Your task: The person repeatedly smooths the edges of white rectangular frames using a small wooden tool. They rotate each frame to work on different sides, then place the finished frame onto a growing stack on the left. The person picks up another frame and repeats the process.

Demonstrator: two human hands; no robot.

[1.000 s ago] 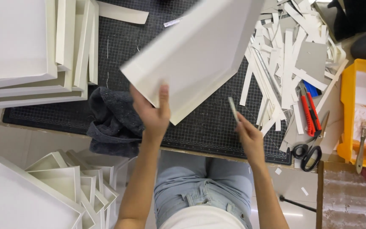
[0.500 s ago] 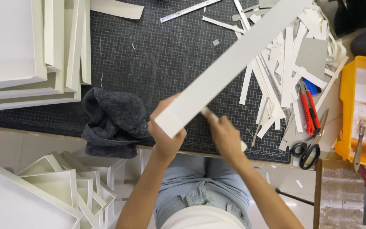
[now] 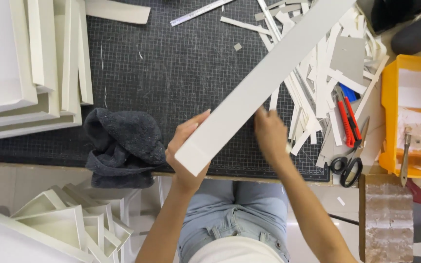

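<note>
A long white box lid (image 3: 269, 83) is held edge-on above the black cutting mat (image 3: 171, 73), slanting from its near corner over the mat's front edge up toward the far right. The left hand (image 3: 186, 151) grips that near corner, fingers curled up behind it and thumb at the edge. The right hand (image 3: 270, 134) touches the lid's underside partway along; it is blurred, so whether its fingers pinch or press flat cannot be told. A dark grey cloth (image 3: 123, 146) lies on the mat's front edge, left of the left hand. White card offcuts (image 3: 317, 63) litter the mat's right side, with a red utility knife (image 3: 348, 117) and black scissors (image 3: 347, 168) beside them.
</note>
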